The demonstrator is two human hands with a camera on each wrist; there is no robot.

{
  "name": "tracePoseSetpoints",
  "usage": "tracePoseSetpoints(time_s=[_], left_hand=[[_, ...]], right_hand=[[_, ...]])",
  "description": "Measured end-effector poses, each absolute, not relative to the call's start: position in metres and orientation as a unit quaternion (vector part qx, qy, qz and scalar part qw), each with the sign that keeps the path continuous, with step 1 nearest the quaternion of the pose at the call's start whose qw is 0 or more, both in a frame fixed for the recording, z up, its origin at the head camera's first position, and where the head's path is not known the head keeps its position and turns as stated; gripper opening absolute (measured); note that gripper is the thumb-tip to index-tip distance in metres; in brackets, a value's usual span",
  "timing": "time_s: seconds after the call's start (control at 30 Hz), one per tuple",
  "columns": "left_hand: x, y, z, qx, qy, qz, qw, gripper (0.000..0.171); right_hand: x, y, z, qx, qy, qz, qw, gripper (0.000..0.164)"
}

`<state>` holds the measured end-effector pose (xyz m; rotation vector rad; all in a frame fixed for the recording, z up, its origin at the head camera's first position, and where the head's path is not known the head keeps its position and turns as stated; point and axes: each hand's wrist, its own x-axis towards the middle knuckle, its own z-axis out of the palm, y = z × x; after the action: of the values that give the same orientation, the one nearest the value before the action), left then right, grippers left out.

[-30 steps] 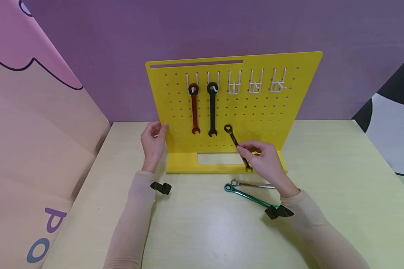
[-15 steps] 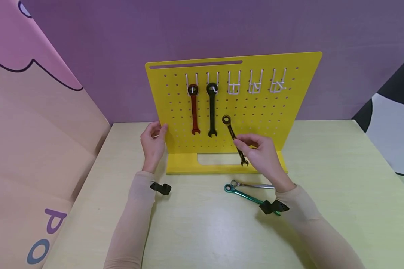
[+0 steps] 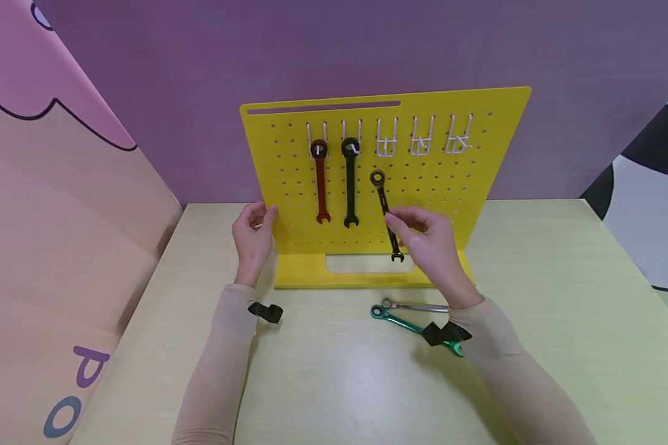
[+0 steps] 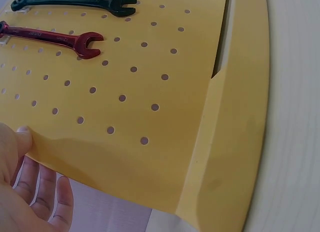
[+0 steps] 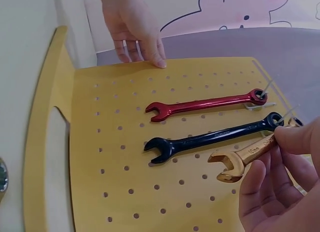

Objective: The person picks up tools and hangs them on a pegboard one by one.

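My right hand [image 3: 427, 242] pinches a gold combination wrench [image 5: 245, 157] at mid-shank, ring end up, in front of the yellow pegboard [image 3: 423, 210]. The wrench's ring end is below the middle white hook [image 3: 386, 147]. A red wrench [image 3: 321, 185] and a dark green wrench [image 3: 351, 185] hang by their ring ends on the two leftmost hooks. At the board's left edge my left hand [image 3: 253, 241] grips it, thumb [image 4: 24, 141] on the front face and fingers behind the edge.
On the table [image 3: 323, 371], before the board's foot, lie a teal-green wrench [image 3: 403, 322] and a silver wrench [image 3: 417, 306], partly hidden by my right wrist. Two more white hooks, including the far-right hook [image 3: 458, 143], hold nothing. A purple wall [image 3: 334, 49] stands behind.
My right hand has raised the gold wrench up along the board and turned it closer to upright. The left hand stays at the board's edge.
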<state>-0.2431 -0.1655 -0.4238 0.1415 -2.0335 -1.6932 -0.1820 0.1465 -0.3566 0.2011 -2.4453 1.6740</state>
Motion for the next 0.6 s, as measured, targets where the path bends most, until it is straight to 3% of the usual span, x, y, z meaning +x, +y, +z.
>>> tracePoseSetpoints(time_s=[0.6], left_hand=[[-0.244,-0.165,-0.425,0.047,-0.741,-0.622,0.249,0.031]], right_hand=[[-0.188,0.138,-0.341,0.079,-0.780,0.606,0.136,0.029]])
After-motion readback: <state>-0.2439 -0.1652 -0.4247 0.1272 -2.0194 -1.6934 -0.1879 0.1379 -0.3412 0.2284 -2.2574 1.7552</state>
